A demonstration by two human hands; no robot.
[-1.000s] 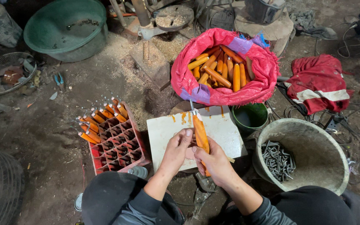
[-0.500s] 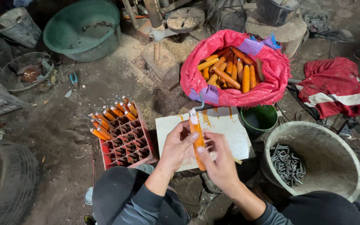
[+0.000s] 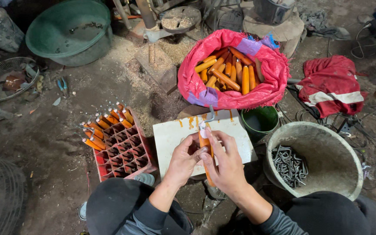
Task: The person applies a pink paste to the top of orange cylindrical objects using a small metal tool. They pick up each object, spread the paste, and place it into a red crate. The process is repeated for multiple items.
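Right now an orange wooden handle (image 3: 206,150) with a metal hook at its top sits upright between both hands, over a white board (image 3: 175,137). The left hand (image 3: 183,159) and right hand (image 3: 227,163) both grip it. Beside them stand a red crate (image 3: 125,152) of finished handles, a pink sack (image 3: 233,93) and a bucket of hooks (image 3: 323,152).

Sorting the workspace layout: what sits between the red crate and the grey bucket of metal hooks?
In the head view, the white board, with both hands holding an orange handle over it.
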